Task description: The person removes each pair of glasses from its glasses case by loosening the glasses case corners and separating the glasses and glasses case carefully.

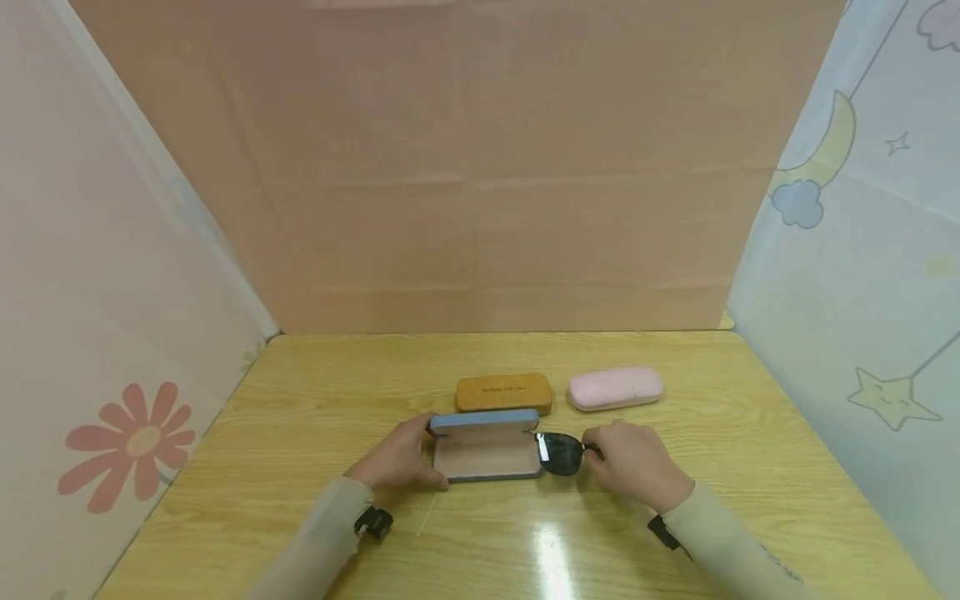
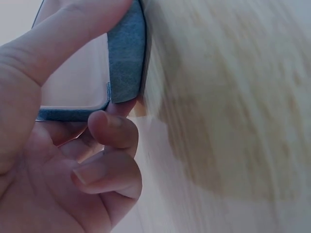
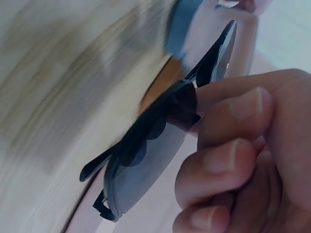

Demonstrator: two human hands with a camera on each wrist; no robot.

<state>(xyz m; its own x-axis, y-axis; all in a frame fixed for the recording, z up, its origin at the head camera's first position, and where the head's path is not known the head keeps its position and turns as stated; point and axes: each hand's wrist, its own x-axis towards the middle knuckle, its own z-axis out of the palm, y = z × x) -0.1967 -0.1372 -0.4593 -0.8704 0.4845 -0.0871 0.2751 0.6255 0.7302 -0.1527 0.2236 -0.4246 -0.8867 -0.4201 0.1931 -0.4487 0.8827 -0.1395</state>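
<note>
A wooden tabletop (image 1: 300,517) is enclosed by a peach backdrop and patterned side curtains. At its middle, an open blue glasses case (image 1: 486,446) with a pale lining is lain flat, its lid raised toward the far side. The case's left end is gripped by the left hand (image 1: 397,458), the thumb and curled fingers (image 2: 114,131) being wrapped round its edge. Dark sunglasses (image 1: 561,452) are pinched at their right end by the right hand (image 1: 637,462), held at the case's right end. Behind the open case, a closed tan case (image 1: 503,392) and a closed pink case (image 1: 615,388) are set side by side.
</note>
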